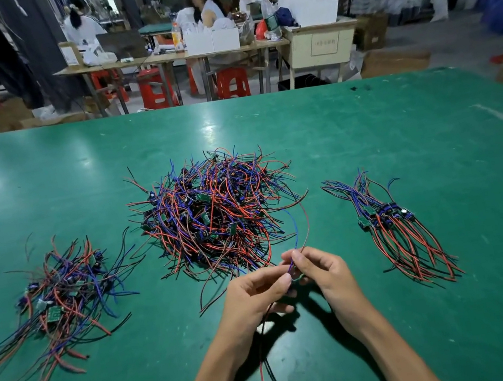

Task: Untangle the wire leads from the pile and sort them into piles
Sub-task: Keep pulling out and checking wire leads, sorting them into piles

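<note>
- A wire lead is held above the green desk, near its front edge: thin red, blue and black strands joined at a small part
- The left hand curls its fingers round the lead's lower strands, which hang down red and black
- The right hand pinches the upper blue and red strands, which loop up toward the big tangled pile at mid-desk
- A looser left pile lies well apart; a right pile lies combed straight, its small green boards side by side
- The lead's joining part is mostly hidden between the fingers; the left pile looks blurred
</note>
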The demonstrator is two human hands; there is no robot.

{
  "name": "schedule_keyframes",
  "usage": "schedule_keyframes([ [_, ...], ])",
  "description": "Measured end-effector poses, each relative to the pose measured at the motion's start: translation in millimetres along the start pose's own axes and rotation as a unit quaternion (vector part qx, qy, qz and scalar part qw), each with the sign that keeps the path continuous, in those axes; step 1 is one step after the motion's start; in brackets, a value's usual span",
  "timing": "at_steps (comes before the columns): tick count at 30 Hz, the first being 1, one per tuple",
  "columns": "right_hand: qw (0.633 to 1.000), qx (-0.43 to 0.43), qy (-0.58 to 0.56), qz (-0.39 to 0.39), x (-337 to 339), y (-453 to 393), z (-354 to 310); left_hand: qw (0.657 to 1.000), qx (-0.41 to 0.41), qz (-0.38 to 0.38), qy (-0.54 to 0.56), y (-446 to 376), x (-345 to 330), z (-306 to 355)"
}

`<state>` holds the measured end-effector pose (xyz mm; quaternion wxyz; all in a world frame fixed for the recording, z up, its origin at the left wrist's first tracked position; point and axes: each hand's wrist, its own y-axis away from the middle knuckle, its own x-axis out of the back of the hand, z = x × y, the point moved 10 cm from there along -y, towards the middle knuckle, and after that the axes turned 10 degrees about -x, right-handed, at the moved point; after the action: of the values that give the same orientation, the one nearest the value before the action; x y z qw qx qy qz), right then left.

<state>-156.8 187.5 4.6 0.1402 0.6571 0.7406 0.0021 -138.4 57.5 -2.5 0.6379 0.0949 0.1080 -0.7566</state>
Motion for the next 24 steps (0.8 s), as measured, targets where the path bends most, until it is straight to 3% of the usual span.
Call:
schedule_keyframes([
  [12,0.996,-0.019,0.022,-0.083,-23,4,7,0.999,0.006,0.036,-0.011,-1,0,-4],
  [24,1.0,-0.005,-0.005,-0.008,-18,-2,7,0.998,-0.02,0.023,-0.063,-2,-5,-4],
])
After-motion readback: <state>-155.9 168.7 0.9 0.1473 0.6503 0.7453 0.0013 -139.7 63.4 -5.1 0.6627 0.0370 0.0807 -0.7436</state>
